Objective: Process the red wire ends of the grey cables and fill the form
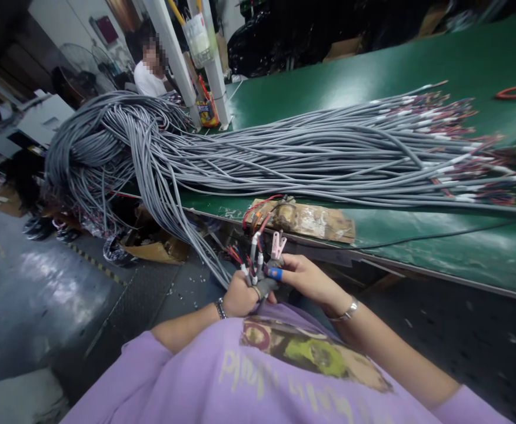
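Observation:
My left hand is closed around the ends of several grey cables in front of my body. White sleeves and thin coloured wires stick up from its grip. My right hand, with blue tape on one digit, is closed beside these cable ends, its fingertips pressed together. What it pinches is too small to make out. A pink clothes peg stands just above the right fingertips; whether it is held or clipped to something I cannot tell. Grey coverings show on some fingertips.
A large bundle of grey cables lies along the green table. A worn wooden board with red wires rests at its near edge. White posts rise behind. A torn cardboard box sits below left; a person is farther back.

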